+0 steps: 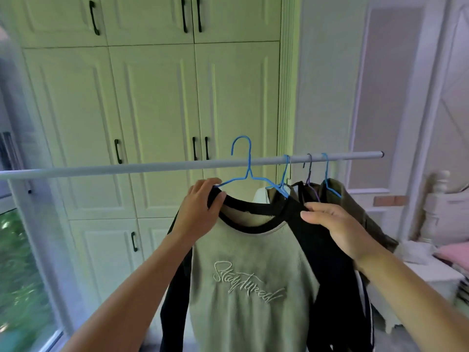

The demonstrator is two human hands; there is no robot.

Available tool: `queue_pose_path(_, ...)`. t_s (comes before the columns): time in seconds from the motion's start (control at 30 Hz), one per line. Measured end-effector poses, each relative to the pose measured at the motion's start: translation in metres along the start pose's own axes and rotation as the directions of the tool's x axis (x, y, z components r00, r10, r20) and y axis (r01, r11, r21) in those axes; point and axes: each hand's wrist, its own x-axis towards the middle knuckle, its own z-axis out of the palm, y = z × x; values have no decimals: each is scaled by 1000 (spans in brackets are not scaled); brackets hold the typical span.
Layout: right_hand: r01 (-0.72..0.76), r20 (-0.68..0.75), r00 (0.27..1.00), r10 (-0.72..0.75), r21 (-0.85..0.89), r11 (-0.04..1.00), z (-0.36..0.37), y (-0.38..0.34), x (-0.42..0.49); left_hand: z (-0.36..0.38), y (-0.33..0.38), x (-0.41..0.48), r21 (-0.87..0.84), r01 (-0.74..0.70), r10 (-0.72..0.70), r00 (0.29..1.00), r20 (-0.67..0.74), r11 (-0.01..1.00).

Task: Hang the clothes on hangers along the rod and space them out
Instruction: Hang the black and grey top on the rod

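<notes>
A grey-green shirt (pixel 251 275) with black sleeves, a black collar and script lettering sits on a blue wire hanger (pixel 247 171). The hanger's hook rises above the grey rod (pixel 127 168) and in front of it, apart from it. My left hand (pixel 200 212) grips the shirt's left shoulder where the hanger's arm ends. My right hand (pixel 337 227) grips its right shoulder. On the rod to the right hang a white garment (pixel 261 196) on a blue hanger, a dark one on a purple hanger (pixel 311 184) and an olive one (pixel 355 207) on a blue hanger, bunched together.
White wardrobe doors (pixel 152 110) with black handles stand behind the rod. A window (pixel 20 275) with greenery outside is at the lower left. A white bed post and pink bedding (pixel 451 252) are at the right. The rod's left half carries nothing.
</notes>
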Motion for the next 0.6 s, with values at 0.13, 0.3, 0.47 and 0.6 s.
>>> queue_pose_path(0.13,26,-91,996,-17,94,995,-1,0,-1,33,25,4,-124,32,-29,999,27,992)
queue_pose_path(0.3,32,-222,974,-38,-33,999,13,16,15,71,69,12,-298,102,-64,989,135,949)
queue_pose_path(0.47,-7,-348,936,-58,-184,983,25,29,30,91,100,28,-449,241,-147,961,233,861)
queue_pose_path(0.6,-63,-392,920,-11,-174,983,29,39,39,109,105,39,-470,349,-244,931,271,811)
